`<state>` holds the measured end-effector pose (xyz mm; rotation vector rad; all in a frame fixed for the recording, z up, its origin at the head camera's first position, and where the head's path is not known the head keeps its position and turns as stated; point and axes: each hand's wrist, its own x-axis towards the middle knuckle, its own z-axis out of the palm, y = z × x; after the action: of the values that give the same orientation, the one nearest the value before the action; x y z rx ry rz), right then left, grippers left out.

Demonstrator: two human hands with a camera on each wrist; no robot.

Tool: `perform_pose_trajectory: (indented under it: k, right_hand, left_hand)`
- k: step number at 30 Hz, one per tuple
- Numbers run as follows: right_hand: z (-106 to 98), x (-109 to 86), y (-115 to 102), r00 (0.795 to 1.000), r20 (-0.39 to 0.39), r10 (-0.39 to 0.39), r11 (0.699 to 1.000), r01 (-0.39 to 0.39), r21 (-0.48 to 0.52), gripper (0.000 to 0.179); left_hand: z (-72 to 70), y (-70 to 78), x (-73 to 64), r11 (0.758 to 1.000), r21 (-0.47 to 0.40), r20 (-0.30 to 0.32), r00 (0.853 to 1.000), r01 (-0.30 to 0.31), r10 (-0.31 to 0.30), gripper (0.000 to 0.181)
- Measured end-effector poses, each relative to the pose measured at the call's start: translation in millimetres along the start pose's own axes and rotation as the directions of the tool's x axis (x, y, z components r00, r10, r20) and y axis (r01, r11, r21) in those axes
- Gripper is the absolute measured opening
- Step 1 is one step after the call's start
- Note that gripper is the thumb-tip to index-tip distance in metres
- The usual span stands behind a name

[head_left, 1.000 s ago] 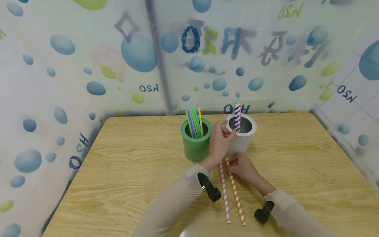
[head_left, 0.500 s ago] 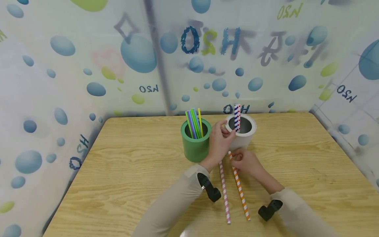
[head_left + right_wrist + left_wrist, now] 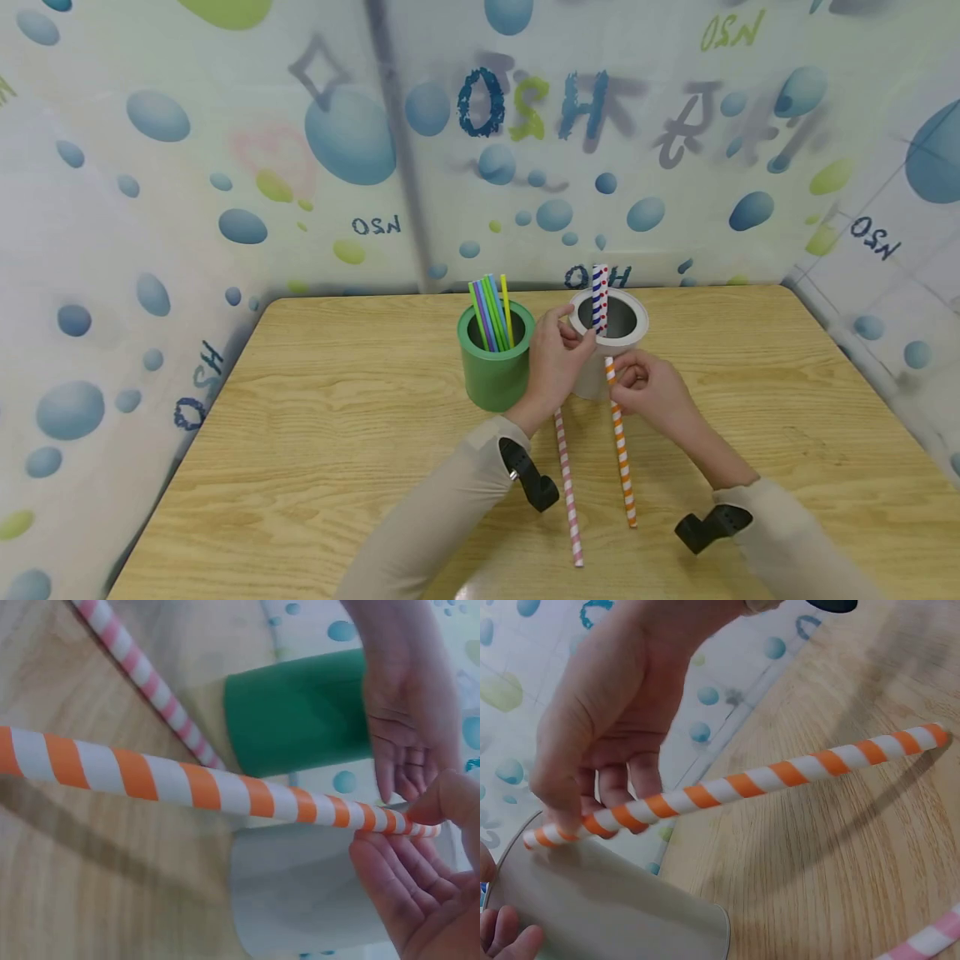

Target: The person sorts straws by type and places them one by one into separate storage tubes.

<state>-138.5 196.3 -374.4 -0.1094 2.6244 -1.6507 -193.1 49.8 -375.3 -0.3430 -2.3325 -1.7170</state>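
My right hand (image 3: 652,393) pinches an orange-and-white striped paper straw (image 3: 622,454) near its upper end, in front of the white cup (image 3: 592,379). The straw slants, its upper end just below the cup's rim and its lower end close to the table. With thumb and forefinger, my left hand (image 3: 557,354) holds the white cup at its rim. Blue-dashed and red-dotted paper straws (image 3: 601,292) stand in that cup. A pink-and-white striped straw (image 3: 568,492) lies on the table, its far end hidden by my left wrist in the head view.
Left of the white cup stands a green cup (image 3: 495,379) with several green, purple, blue and yellow straws (image 3: 491,312). The wooden table (image 3: 337,417) ends at a patterned backdrop (image 3: 450,208) behind both cups.
My right hand has moved up and to the right with the orange-striped straw, lifting its upper end to just below the white cup's rim. My left hand stays in place.
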Motion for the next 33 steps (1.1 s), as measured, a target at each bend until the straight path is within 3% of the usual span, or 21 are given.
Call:
perform_pose_trajectory:
  k: [17,24,33]
  right_hand:
    - [-39.9,18.1,-34.0,0.984,-0.12,-0.134,0.99,0.127,-0.064,0.029]
    - [-58.3,37.9,-52.2,0.962,-0.2,-0.187,0.982,0.176,-0.074,0.029]
    - [-73.8,63.0,-91.5,0.924,-0.283,-0.258,0.966,0.244,-0.086,0.024]
  left_hand:
    - [-2.5,3.3,-0.8,1.0,-0.007,0.02,1.0,-0.002,0.002,0.041]
    - [-1.7,2.0,-0.6,1.0,-0.001,0.023,1.0,-0.003,0.003,0.041]
    - [-2.7,3.0,-0.7,1.0,-0.004,0.018,1.0,-0.011,0.011,0.04]
